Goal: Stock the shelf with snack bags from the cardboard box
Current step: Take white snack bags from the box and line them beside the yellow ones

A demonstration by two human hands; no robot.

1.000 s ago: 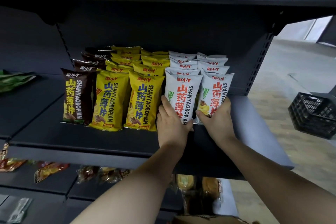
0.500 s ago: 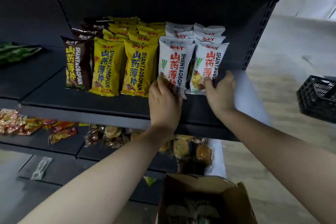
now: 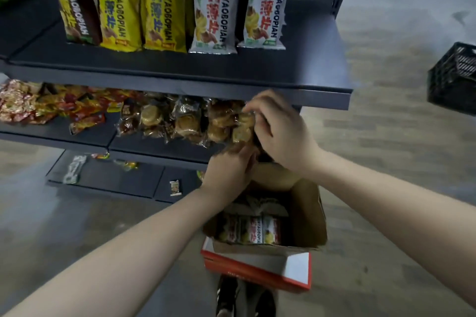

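An open cardboard box [image 3: 309, 213] stands below my hands, and white snack bags [image 3: 252, 231] lie inside it. On the upper shelf [image 3: 180, 69] stand two white bags [image 3: 211, 8], yellow bags [image 3: 118, 8] and a brown bag [image 3: 74, 2], upright in rows. Just above the box's far flap, my left hand [image 3: 229, 170] shows its back with the fingers hidden. My right hand [image 3: 278, 131] hovers above it with curled fingers, in front of the pastry bags [image 3: 185, 121] on the middle shelf. Blur hides whether either hand holds anything.
Red and gold snack packs [image 3: 38, 103] lie at the left of the middle shelf. A few small packets [image 3: 74, 170] sit on the lowest shelf. The cardboard box rests on a red and white box [image 3: 257, 270]. A black plastic crate [image 3: 453, 80] stands on the floor at right.
Both hands left the white bags on the upper shelf and dropped down to just above the cardboard box. The view tilted downward, bringing the box and floor into sight.
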